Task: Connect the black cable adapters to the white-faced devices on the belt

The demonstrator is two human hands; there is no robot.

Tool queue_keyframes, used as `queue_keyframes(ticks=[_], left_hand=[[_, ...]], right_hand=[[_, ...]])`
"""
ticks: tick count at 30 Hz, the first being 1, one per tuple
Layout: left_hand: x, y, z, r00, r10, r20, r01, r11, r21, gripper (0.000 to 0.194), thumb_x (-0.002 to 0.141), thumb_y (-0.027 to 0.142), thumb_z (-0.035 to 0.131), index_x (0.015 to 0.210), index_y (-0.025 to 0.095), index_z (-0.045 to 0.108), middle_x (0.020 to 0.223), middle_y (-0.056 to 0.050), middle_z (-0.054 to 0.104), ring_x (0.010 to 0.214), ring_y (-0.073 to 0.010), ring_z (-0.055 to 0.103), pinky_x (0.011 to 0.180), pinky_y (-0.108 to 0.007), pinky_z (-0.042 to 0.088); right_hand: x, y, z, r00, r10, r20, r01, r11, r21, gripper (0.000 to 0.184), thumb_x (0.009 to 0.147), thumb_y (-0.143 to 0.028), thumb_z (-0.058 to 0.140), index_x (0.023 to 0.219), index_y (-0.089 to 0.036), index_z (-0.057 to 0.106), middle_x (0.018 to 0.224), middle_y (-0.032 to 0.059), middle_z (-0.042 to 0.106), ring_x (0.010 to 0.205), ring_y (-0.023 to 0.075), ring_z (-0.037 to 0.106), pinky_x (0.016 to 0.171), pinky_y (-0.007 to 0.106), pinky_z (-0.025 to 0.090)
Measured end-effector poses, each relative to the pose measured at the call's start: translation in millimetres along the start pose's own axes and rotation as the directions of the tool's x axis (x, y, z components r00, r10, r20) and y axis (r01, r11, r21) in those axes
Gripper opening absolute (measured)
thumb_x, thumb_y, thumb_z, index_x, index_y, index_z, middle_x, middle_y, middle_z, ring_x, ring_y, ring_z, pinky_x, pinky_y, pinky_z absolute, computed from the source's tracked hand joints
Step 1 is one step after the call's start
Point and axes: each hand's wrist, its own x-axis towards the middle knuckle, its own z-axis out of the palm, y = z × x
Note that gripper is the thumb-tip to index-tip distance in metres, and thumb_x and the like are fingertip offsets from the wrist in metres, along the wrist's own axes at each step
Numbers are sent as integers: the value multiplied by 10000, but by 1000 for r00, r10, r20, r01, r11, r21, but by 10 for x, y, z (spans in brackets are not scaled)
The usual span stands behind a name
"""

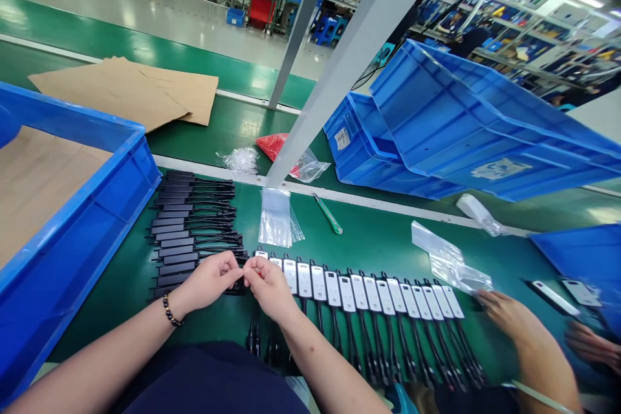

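Note:
My left hand (pixel 216 278), with a beaded bracelet at its wrist, is closed in a pinch. Its fingertips meet those of my right hand (pixel 268 284), which is pinched too. Whatever sits between them is too small to name; a speck of red shows by the right fingers. Under and behind the left hand lies a column of black cabled modules (pixel 177 239), their leads pointing right. From the right hand rightward runs a row of white-faced devices (pixel 332 288) with black loops at the top and black cables (pixel 378 349) hanging toward me.
A blue bin (pixel 111 200) lined with cardboard stands left. Clear plastic bags (pixel 276 217), a green box cutter (pixel 328 215) and a bag of red parts (pixel 274 143) lie ahead. Blue crates (pixel 460 123) stand behind a metal post (pixel 339 58). A co-worker's hand (pixel 504 317) is at right.

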Motion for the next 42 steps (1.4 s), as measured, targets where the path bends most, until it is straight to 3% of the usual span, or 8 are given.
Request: queue_keyframes(ticks=[11, 18, 20, 23, 26, 33, 38, 42], left_hand=[[-20, 83, -44, 998, -18, 67, 26, 992, -126, 148, 775, 264, 446, 794, 117, 436, 566, 31, 426, 506, -38, 335, 482, -159, 249], [-4, 87, -38, 996, 87, 36, -92, 985, 148, 284, 842, 325, 372, 869, 141, 587, 842, -49, 575, 773, -115, 505, 752, -253, 385], [-9, 92, -60, 979, 201, 9, -188, 894, 406, 272, 851, 265, 361, 893, 164, 609, 937, -52, 560, 898, -144, 468, 850, -285, 340], [-9, 85, -67, 957, 284, 66, -223, 569, 791, 273, 836, 170, 333, 816, 155, 604, 845, -69, 511, 841, -173, 410, 783, -333, 328], [10, 62, -37, 959, 271, 82, -200, 443, 874, 214, 791, 108, 350, 725, 125, 553, 839, -87, 473, 839, -199, 385, 753, -365, 309], [33, 54, -69, 961, 266, 76, -223, 583, 781, 71, 710, 78, 373, 690, 126, 421, 803, -50, 446, 766, -136, 390, 711, -285, 341], [-6, 65, -96, 990, 140, 15, -138, 940, 311, 278, 728, 112, 370, 1000, 166, 393, 869, -20, 485, 685, -76, 429, 634, -202, 376], [23, 81, -71, 991, 108, 73, -115, 989, 91, 269, 841, 324, 374, 1007, 145, 485, 868, -40, 532, 774, -97, 483, 744, -225, 381]], right_hand=[[65, -71, 21, 978, 183, 103, -200, 959, 201, 194, 721, -286, 552, 773, -122, 461, 552, -30, 448, 355, 18, 223, 328, 160, 120], [60, -150, -292, 987, 99, -126, -12, 829, 559, 314, 638, -305, 677, 832, -96, 546, 624, 5, 495, 421, 33, 325, 343, 162, 213], [38, -146, -371, 986, 99, -137, -1, 815, 580, 321, 619, -273, 690, 851, -100, 552, 652, 16, 517, 435, 36, 337, 348, 160, 218], [12, -121, -415, 983, 102, -152, 5, 814, 581, 325, 623, -264, 694, 860, -112, 532, 700, 38, 562, 429, 38, 343, 348, 162, 224], [9, -99, -393, 982, 103, -156, 3, 825, 565, 306, 637, -290, 693, 798, -121, 495, 734, 43, 577, 427, 39, 361, 357, 168, 252], [19, -111, -275, 990, 62, -125, 3, 885, 465, 258, 670, -293, 669, 752, -93, 528, 599, 7, 503, 414, 41, 381, 380, 172, 266], [16, -92, -122, 998, 55, -36, -38, 927, 372, 238, 687, -292, 634, 731, -97, 504, 617, 14, 518, 402, 39, 374, 380, 177, 274], [15, -99, -27, 999, 36, -22, -28, 958, 286, 233, 713, -310, 601, 717, -102, 497, 569, 0, 494, 392, 43, 363, 371, 179, 274]])
